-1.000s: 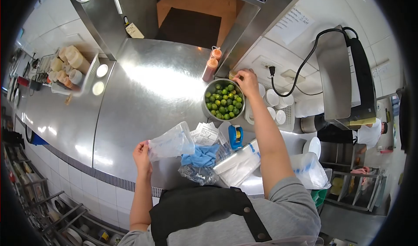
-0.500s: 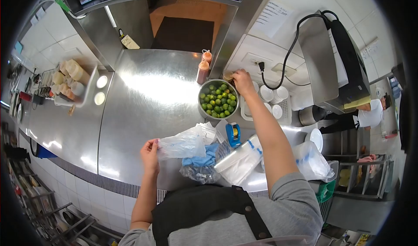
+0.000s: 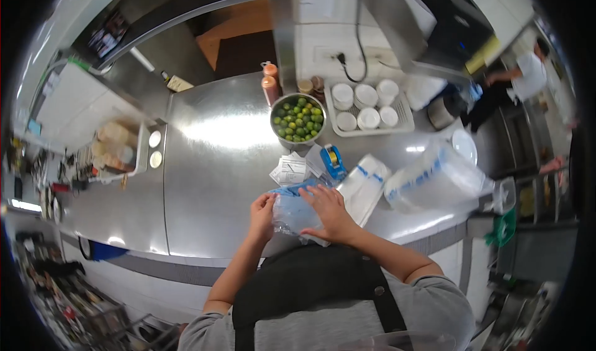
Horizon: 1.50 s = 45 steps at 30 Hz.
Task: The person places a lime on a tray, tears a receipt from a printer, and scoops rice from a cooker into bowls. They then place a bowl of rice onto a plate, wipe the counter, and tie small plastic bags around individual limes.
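Both my hands hold a small clear plastic bag [image 3: 290, 213] over the near edge of the steel counter [image 3: 211, 158]. My left hand [image 3: 261, 217] grips the bag's left edge. On its right side rests my right hand [image 3: 329, 213], fingers spread over the top. A blue cloth [image 3: 292, 189] shows just behind the bag. Further back stands a steel bowl of green limes [image 3: 298, 121], apart from both hands.
Paper labels [image 3: 290, 170] and a blue tape dispenser [image 3: 333, 160] lie beyond the bag, a stack of plastic bags [image 3: 365, 186] and a big bag of containers [image 3: 434, 177] to the right. Behind are sauce bottles [image 3: 270, 87] and a tray of white cups [image 3: 366, 106]. Another person [image 3: 521, 72] stands far right.
My right hand has come back from behind the lime bowl to the plastic bag. My left hand has drawn the bag nearer. The view has swung right.
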Available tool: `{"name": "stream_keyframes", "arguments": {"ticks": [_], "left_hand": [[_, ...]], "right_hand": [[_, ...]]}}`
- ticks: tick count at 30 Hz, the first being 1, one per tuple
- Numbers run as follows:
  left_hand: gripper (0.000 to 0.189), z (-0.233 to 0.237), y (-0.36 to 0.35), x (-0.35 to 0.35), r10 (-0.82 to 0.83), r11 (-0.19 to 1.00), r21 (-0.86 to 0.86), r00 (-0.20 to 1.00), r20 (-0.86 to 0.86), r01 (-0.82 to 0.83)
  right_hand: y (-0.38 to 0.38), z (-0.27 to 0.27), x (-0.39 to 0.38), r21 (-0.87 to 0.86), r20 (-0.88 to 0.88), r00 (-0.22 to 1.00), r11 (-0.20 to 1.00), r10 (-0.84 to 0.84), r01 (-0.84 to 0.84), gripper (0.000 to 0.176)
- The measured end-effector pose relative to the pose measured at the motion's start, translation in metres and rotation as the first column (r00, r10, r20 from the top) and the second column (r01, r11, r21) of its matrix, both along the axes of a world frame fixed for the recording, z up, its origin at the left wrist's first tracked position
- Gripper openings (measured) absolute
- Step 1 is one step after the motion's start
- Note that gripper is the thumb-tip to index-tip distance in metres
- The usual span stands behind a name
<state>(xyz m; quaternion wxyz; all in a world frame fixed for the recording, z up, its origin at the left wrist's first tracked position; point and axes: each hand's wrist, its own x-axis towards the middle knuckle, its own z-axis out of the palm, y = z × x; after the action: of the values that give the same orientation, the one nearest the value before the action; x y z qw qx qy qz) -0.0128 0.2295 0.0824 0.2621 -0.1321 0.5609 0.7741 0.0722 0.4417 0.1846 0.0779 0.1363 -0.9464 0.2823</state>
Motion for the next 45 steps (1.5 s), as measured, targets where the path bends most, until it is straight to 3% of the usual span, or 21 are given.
{"name": "stream_keyframes", "arguments": {"ticks": [2,3,4,6,7,10,11,15,18,22,23,26,27,30,31,35,36,38,39,42,45], "left_hand": [[0.023,0.003,0.014,0.006,-0.106,0.969,0.241,0.971,0.215,0.053],[0.025,0.004,0.019,0.009,-0.179,0.922,0.385,0.935,0.306,0.051],[0.029,0.009,0.029,0.011,-0.259,0.856,0.517,0.885,0.386,0.025],[0.031,0.034,0.055,0.021,-0.223,0.892,0.452,0.897,0.383,0.028],[0.033,0.044,0.068,0.025,-0.201,0.906,0.422,0.904,0.376,0.026],[0.029,0.036,0.092,0.033,-0.176,0.919,0.390,0.950,0.258,0.065],[0.030,0.036,0.097,0.036,-0.213,0.912,0.393,0.953,0.215,0.115],[0.033,0.049,0.115,0.028,-0.174,0.900,0.414,0.984,0.051,0.138],[0.028,0.064,0.124,-0.002,-0.059,0.850,0.521,0.997,-0.041,0.071],[0.029,0.120,0.134,-0.007,0.017,0.835,0.543,0.982,-0.189,0.090],[0.032,0.129,0.137,-0.003,0.034,0.824,0.557,0.974,-0.225,0.100],[0.042,0.146,0.142,0.030,-0.055,0.842,0.476,0.917,-0.394,0.255],[0.067,0.145,0.140,0.042,-0.161,0.858,0.381,0.885,-0.438,0.344],[0.096,0.174,0.148,0.058,-0.176,0.851,0.211,0.640,-0.748,0.480],[0.122,0.175,0.149,0.047,-0.183,0.876,0.123,0.557,-0.810,0.466],[0.092,0.261,0.179,0.035,-0.235,0.879,-0.191,0.049,-0.971,0.436],[0.080,0.286,0.193,0.042,-0.299,0.871,-0.328,-0.135,-0.945,0.366],[0.055,0.300,0.219,0.030,-0.319,0.823,-0.425,-0.311,-0.895,0.377],[0.042,0.295,0.233,0.014,-0.276,0.780,-0.400,-0.309,-0.910,0.481],[0.014,0.278,0.284,-0.005,-0.231,0.592,-0.062,0.096,-0.968,0.803],[0.010,0.257,0.342,-0.005,-0.523,0.505,0.085,0.383,-0.761,0.859]], "right_hand": [[0.011,-0.042,0.027,-0.203,0.163,0.986,0.977,-0.039,0.073,0.097],[0.014,-0.043,0.031,-0.475,0.310,0.950,0.872,0.041,0.118,0.099],[0.015,-0.046,0.037,-0.536,0.351,0.936,0.828,0.037,0.168,0.101],[0.016,-0.052,0.052,-0.640,0.424,0.904,0.722,0.046,0.264,0.103],[0.013,-0.050,0.056,-0.646,0.292,0.954,0.722,-0.064,0.246,0.096],[0.016,-0.052,0.071,-0.805,0.480,0.866,0.321,-0.141,0.499,0.088],[0.018,-0.049,0.075,-0.792,0.485,0.837,0.281,-0.253,0.543,0.081],[0.059,-0.058,0.095,-0.765,0.514,0.810,0.276,-0.283,0.582,0.077],[0.071,-0.027,0.108,-0.704,0.339,0.751,0.377,-0.567,0.602,0.079],[0.085,-0.001,0.098,-0.873,0.365,0.863,0.194,-0.348,0.447,0.073],[0.086,0.007,0.092,-0.904,0.307,0.891,0.191,-0.336,0.383,0.050],[0.099,0.039,0.074,-0.796,-0.103,0.864,0.561,-0.493,0.226,0.025],[0.110,0.057,0.075,-0.772,-0.111,0.892,0.604,-0.439,0.201,0.021],[0.157,0.131,0.088,-0.615,-0.153,0.964,0.784,-0.216,0.078,0.015],[0.176,0.160,0.089,-0.499,-0.170,0.980,0.866,-0.100,0.002,0.015],[0.211,0.209,0.074,-0.039,-0.044,0.962,0.962,0.269,-0.271,0.015],[0.217,0.218,0.069,-0.078,0.017,0.932,0.930,0.361,-0.359,0.014],[0.229,0.237,0.056,-0.164,0.124,0.839,0.844,0.530,-0.510,0.012],[0.243,0.252,0.051,-0.201,0.148,0.829,0.837,0.540,-0.509,0.014],[0.305,0.281,0.042,-0.315,0.232,0.841,0.856,0.488,-0.410,0.022],[0.385,0.266,0.029,-0.448,0.375,0.845,0.873,0.380,-0.194,0.014]]}}
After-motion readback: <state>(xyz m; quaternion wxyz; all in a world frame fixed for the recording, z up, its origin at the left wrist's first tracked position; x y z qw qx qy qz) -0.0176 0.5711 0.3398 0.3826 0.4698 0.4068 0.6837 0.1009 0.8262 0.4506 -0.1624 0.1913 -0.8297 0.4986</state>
